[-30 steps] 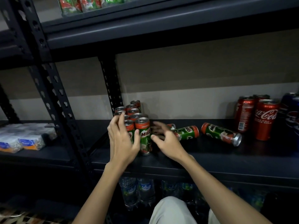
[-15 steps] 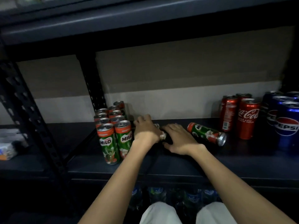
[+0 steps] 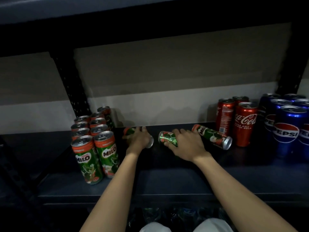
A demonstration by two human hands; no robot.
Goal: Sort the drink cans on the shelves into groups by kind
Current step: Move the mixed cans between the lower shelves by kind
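On the dark shelf, several green Milo cans stand upright in a block at the left. My left hand grips a Milo can lying on its side just right of that block. My right hand grips a second lying Milo can in the middle. A third Milo can lies on its side right of my right hand, untouched. Red Coca-Cola cans stand upright at the right, with blue Pepsi cans beside them at the far right.
A perforated black upright post rises behind the Milo block. The shelf above overhangs close overhead. Plastic bottles show dimly on the level below. Bare shelf surface runs along the front edge.
Both hands moved from beside the upright Milo block to the lying cans and closed round one each. The two held cans now lie apart. The view shifted right and closer.
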